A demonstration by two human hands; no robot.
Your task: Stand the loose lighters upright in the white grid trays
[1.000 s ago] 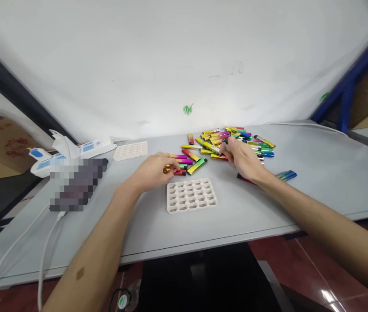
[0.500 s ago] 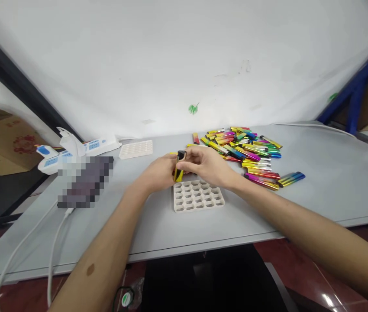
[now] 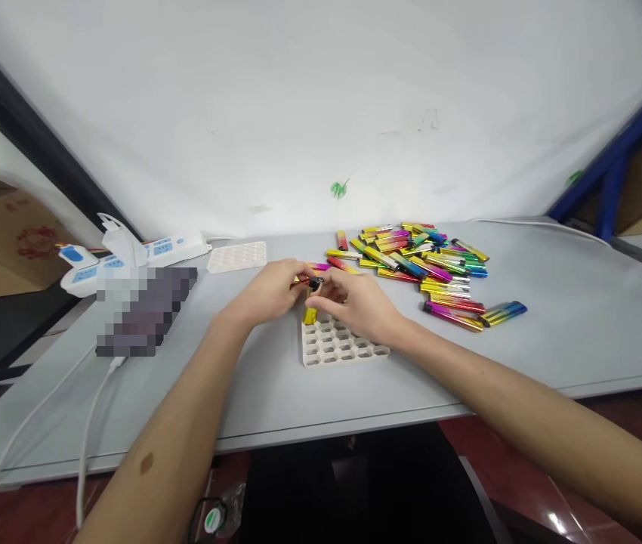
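Recorded, against the frame of one second ago: right hand moved from the heaped sticks to the far left corner of the near tray, now covering part of its far rows. Found right hand clamped, thumb against fingers, on a yellow stick, nearly upright, black end up, lower over that corner than half a second ago. Cannot confirm seating in a compartment. Found left hand just beside it, fingers bent, near a partly hidden red piece; cannot tell whether closed on it. Noted blue-gold stick, earlier partly hidden by the right forearm, now in full view.

Examined materials: slim, elongated stick bodies with a glossy, foil-like finish, many shading from one colour into another, several with black ends. Near tray: off-white, matt, rectangular with rounded corners, pierced by rows of elongated pockets. Similar pale tray lying farther back on the smooth grey table.
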